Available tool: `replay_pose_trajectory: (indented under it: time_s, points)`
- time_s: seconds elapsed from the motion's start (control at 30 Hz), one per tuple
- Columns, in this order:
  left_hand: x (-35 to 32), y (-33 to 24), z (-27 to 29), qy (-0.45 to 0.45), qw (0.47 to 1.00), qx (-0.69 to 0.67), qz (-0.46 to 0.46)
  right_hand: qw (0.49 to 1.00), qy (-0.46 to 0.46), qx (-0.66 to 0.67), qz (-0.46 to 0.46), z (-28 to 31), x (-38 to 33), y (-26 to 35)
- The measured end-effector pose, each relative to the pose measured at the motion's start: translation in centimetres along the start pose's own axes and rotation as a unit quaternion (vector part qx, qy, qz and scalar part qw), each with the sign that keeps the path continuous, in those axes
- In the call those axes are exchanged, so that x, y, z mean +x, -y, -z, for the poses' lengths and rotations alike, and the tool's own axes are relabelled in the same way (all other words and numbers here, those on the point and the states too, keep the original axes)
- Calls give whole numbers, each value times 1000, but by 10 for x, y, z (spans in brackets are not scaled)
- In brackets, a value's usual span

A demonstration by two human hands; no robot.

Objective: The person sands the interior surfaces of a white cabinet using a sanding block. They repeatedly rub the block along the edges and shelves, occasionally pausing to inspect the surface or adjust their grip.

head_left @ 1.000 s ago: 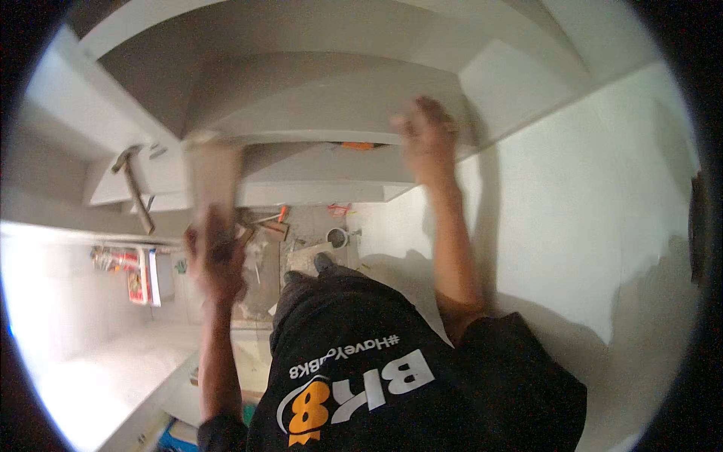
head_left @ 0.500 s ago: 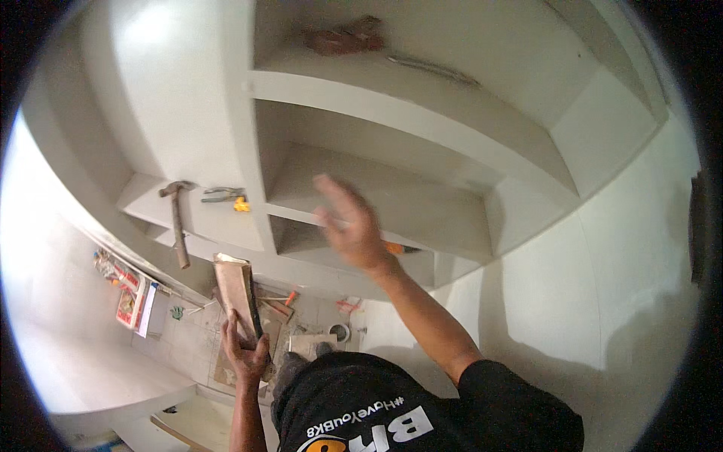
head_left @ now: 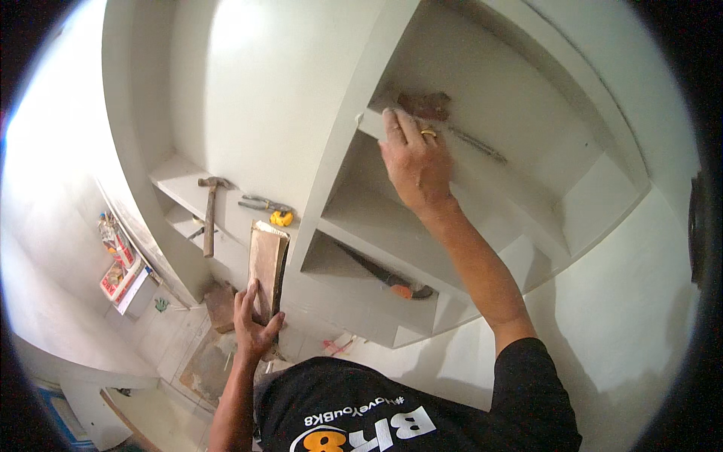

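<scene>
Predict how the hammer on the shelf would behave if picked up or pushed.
The hammer is probably head-heavy, since its head looks metal and its handle slim. Pressing the handle may tip it off the shelf, as the handle's end juts past the edge.

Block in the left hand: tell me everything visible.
The block is long, its broad face dusty brown, its far end paler and aimed toward the shelves, a dark strip along its right edge; it may be wood. The left hand grips the lower part, thumb on the right side. Shelf contact cannot be told.
</scene>
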State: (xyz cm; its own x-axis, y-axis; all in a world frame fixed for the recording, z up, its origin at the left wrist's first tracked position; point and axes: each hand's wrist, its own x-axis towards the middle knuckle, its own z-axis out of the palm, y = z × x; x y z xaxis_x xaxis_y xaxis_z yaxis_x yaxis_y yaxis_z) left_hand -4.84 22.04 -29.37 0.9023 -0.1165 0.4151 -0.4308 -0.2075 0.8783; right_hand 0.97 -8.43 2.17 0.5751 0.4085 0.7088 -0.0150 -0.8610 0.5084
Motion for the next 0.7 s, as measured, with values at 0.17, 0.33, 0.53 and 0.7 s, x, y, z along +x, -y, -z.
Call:
replay_pose_trajectory:
  time_s: [0.17,0.33,0.53,0.7]
  points:
    - [5,6,1,3,1000,-21,14,999,-36,21,13,-1,26,15]
    - [19,-12,-1,-1,998,-31,-57,996,-63,41,38,8,28,10]
    - [56,-62,12,11,995,-25,-93,998,-58,15,31,21,-4,-13]
    - [67,-80,22,88,986,-142,-17,994,-106,-9,2,15,-39,-28]
